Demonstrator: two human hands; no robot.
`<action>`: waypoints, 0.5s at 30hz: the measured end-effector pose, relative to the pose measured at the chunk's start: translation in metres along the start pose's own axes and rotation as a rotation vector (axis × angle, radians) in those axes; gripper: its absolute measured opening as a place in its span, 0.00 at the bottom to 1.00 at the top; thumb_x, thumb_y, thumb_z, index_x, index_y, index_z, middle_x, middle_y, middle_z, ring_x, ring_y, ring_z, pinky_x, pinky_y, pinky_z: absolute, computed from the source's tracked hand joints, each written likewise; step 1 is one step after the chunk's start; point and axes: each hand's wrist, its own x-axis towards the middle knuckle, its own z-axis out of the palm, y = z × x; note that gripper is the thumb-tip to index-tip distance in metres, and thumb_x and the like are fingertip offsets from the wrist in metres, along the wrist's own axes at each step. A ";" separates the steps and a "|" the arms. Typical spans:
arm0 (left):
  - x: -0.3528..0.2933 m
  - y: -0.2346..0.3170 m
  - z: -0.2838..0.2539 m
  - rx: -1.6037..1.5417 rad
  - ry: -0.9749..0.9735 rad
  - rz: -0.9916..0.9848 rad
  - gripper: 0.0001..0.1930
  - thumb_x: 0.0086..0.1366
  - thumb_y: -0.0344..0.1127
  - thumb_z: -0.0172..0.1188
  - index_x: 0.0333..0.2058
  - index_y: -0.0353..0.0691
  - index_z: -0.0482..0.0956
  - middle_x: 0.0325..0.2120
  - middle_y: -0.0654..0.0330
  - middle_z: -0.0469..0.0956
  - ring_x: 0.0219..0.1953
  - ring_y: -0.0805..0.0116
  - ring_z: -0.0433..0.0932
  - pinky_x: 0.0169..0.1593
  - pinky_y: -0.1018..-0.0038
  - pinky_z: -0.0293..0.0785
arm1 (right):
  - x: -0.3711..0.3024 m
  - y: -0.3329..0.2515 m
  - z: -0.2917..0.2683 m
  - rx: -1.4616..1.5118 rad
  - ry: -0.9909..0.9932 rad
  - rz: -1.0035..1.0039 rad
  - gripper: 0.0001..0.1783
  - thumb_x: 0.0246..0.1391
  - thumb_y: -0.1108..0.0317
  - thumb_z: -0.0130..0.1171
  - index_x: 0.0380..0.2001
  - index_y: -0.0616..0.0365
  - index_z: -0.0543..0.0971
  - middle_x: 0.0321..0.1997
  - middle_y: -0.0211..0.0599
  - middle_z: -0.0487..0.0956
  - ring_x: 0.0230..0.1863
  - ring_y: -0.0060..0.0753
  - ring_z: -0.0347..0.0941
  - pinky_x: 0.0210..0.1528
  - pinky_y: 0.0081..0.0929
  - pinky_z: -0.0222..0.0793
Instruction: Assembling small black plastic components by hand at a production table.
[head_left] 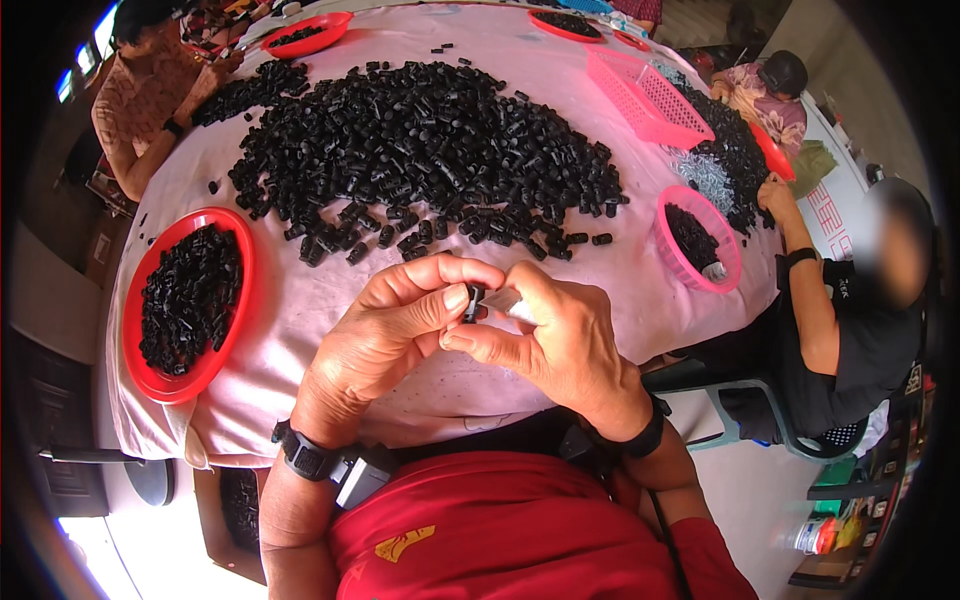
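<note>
The left hand [400,312] pinches a small black part [474,303] between thumb and fingers, above the table [300,325] near the middle of its near edge. The right hand [578,325] grips a pale, thin piece [512,304], partly hidden by the fingers, its tip close against the part; whether they touch, I cannot tell. Beyond the hands, a broad heap [430,150] of similar black parts covers the table's middle. A red tray [248,268] full of them sits by the left edge. Toward the right edge stand a pink bowl [681,263] and a pink basket [636,88].
</note>
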 end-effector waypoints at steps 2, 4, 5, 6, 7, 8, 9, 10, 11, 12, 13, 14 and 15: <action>0.000 0.000 0.001 -0.004 -0.005 -0.004 0.15 0.69 0.31 0.55 0.52 0.32 0.74 0.46 0.59 0.78 0.45 0.73 0.77 0.51 0.77 0.75 | 0.000 0.000 0.001 0.027 0.000 0.003 0.28 0.44 0.41 0.69 0.25 0.57 0.73 0.17 0.36 0.77 0.18 0.37 0.77 0.18 0.31 0.69; 0.001 -0.001 0.001 0.001 0.004 -0.001 0.15 0.69 0.31 0.55 0.52 0.32 0.75 0.46 0.59 0.78 0.46 0.73 0.77 0.51 0.77 0.75 | 0.000 0.000 0.001 0.026 -0.004 0.007 0.28 0.44 0.42 0.69 0.25 0.57 0.73 0.18 0.36 0.77 0.19 0.37 0.78 0.18 0.30 0.70; 0.001 -0.002 0.002 0.006 0.013 0.002 0.15 0.69 0.31 0.54 0.52 0.32 0.75 0.46 0.59 0.78 0.46 0.73 0.77 0.51 0.76 0.75 | 0.000 0.000 0.001 0.026 -0.007 0.011 0.28 0.44 0.42 0.69 0.25 0.57 0.74 0.18 0.36 0.78 0.19 0.38 0.79 0.18 0.30 0.71; 0.001 -0.002 0.002 0.005 0.013 0.002 0.15 0.69 0.31 0.54 0.52 0.32 0.75 0.46 0.59 0.78 0.46 0.73 0.77 0.51 0.76 0.75 | -0.001 -0.001 -0.001 0.025 -0.007 0.012 0.28 0.44 0.42 0.69 0.25 0.57 0.74 0.18 0.36 0.78 0.19 0.38 0.79 0.18 0.30 0.71; 0.001 -0.003 0.002 0.007 0.027 -0.003 0.15 0.69 0.31 0.54 0.52 0.32 0.75 0.46 0.59 0.78 0.46 0.73 0.77 0.51 0.77 0.75 | -0.001 -0.003 -0.003 0.015 -0.043 0.033 0.26 0.44 0.45 0.70 0.29 0.58 0.76 0.21 0.36 0.79 0.21 0.36 0.79 0.21 0.29 0.72; 0.001 -0.003 0.002 0.008 0.040 -0.007 0.15 0.69 0.30 0.54 0.52 0.31 0.75 0.46 0.59 0.78 0.46 0.73 0.77 0.51 0.77 0.75 | -0.001 -0.004 -0.005 0.004 -0.078 0.054 0.25 0.45 0.48 0.71 0.33 0.59 0.77 0.23 0.36 0.79 0.22 0.34 0.79 0.24 0.29 0.73; 0.001 -0.003 0.002 0.007 0.039 -0.008 0.15 0.69 0.30 0.54 0.52 0.31 0.75 0.46 0.59 0.78 0.46 0.73 0.77 0.51 0.77 0.75 | -0.001 -0.004 -0.005 0.003 -0.078 0.055 0.25 0.45 0.48 0.71 0.33 0.59 0.77 0.23 0.36 0.79 0.22 0.34 0.79 0.24 0.29 0.73; 0.000 -0.002 0.001 -0.009 0.024 -0.004 0.15 0.69 0.30 0.54 0.52 0.31 0.75 0.46 0.59 0.78 0.46 0.74 0.77 0.51 0.77 0.75 | 0.000 -0.005 -0.004 -0.009 -0.064 0.040 0.25 0.45 0.48 0.71 0.33 0.59 0.77 0.23 0.36 0.80 0.23 0.35 0.79 0.24 0.29 0.73; 0.000 -0.001 0.001 -0.025 0.008 0.000 0.15 0.69 0.30 0.55 0.52 0.31 0.75 0.46 0.59 0.78 0.45 0.74 0.77 0.51 0.77 0.75 | 0.000 -0.006 -0.004 -0.021 -0.050 0.025 0.25 0.45 0.48 0.71 0.33 0.59 0.77 0.23 0.36 0.80 0.23 0.36 0.79 0.24 0.30 0.73; -0.001 -0.001 0.002 -0.024 0.010 0.000 0.15 0.69 0.30 0.55 0.52 0.31 0.75 0.46 0.59 0.78 0.45 0.74 0.77 0.51 0.77 0.75 | 0.000 -0.006 -0.005 -0.019 -0.051 0.025 0.25 0.45 0.48 0.71 0.33 0.59 0.77 0.23 0.36 0.80 0.23 0.36 0.79 0.24 0.30 0.73; 0.000 -0.002 0.002 -0.019 0.024 0.000 0.15 0.69 0.30 0.55 0.52 0.31 0.75 0.46 0.59 0.78 0.45 0.74 0.77 0.50 0.77 0.75 | 0.000 -0.005 -0.004 -0.040 -0.058 0.031 0.25 0.45 0.48 0.71 0.32 0.59 0.77 0.23 0.37 0.80 0.23 0.36 0.79 0.24 0.30 0.73; 0.000 -0.002 0.002 -0.013 0.039 -0.001 0.15 0.69 0.30 0.55 0.52 0.31 0.75 0.46 0.59 0.78 0.45 0.75 0.77 0.50 0.77 0.75 | -0.001 -0.004 -0.004 -0.060 -0.065 0.037 0.25 0.45 0.48 0.71 0.32 0.59 0.77 0.23 0.37 0.80 0.23 0.37 0.79 0.24 0.31 0.73; 0.001 -0.003 0.001 -0.015 0.038 -0.003 0.15 0.69 0.30 0.55 0.52 0.31 0.75 0.46 0.59 0.78 0.45 0.75 0.77 0.50 0.77 0.75 | -0.001 -0.003 -0.005 -0.062 -0.065 0.039 0.25 0.45 0.48 0.71 0.32 0.59 0.77 0.23 0.37 0.80 0.23 0.37 0.79 0.24 0.31 0.73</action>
